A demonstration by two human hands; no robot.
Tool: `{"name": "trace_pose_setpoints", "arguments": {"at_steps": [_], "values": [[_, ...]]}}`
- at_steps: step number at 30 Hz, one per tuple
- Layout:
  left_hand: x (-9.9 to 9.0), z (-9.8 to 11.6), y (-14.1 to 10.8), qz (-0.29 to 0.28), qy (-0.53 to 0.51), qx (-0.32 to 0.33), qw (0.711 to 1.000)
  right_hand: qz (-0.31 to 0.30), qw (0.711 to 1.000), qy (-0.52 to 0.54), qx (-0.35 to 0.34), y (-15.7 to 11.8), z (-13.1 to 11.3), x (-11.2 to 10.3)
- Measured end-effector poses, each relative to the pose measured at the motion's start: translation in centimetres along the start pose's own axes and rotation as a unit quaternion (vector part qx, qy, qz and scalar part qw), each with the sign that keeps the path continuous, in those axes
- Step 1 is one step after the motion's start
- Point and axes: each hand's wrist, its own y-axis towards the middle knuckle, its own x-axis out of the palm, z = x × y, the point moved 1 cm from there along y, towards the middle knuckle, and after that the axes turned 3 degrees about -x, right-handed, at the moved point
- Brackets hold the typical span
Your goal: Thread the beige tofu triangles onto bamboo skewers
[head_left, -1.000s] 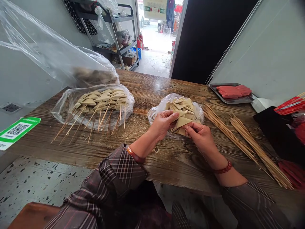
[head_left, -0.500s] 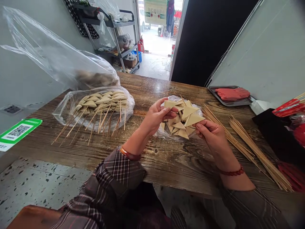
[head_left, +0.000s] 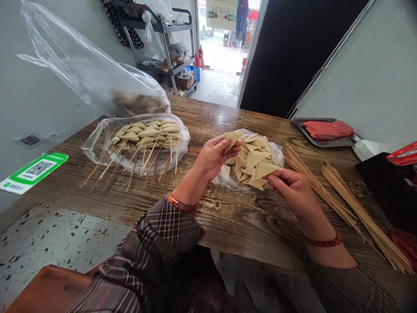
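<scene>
Got one tan piece (head_left: 232, 138) clamped in left hand (head_left: 213, 158) fingers; pinching another triangle (head_left: 263, 170) by its corner with right hand (head_left: 293, 191), prob to keep its face free; right by the pile (head_left: 256, 158) on crinkly plastic (head_left: 278, 154), likely sparing the tabletop (head_left: 195, 208).

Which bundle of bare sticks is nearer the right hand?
The left bundle, close beside the right hand; the right bundle lies farther out, next to the black box.
</scene>
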Motion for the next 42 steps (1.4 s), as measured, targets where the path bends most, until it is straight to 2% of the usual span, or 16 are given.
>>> {"name": "trace_pose_setpoints", "arguments": {"at_steps": [12, 28, 42], "values": [[0.1, 0.7, -0.1, 0.023, -0.032, -0.005, 0.999, -0.019, 0.998, -0.064, -0.005, -0.1, -0.2, 0.2], [0.5, 1.2, -0.5, 0.06, -0.038, -0.038, 0.997, -0.02, 0.996, -0.08, -0.019, 0.0, -0.4, 0.2], [0.7, 1.3, -0.5, 0.071, -0.039, -0.065, 0.995, -0.021, 0.996, -0.086, -0.02, 0.0, -0.4, 0.3]]}}
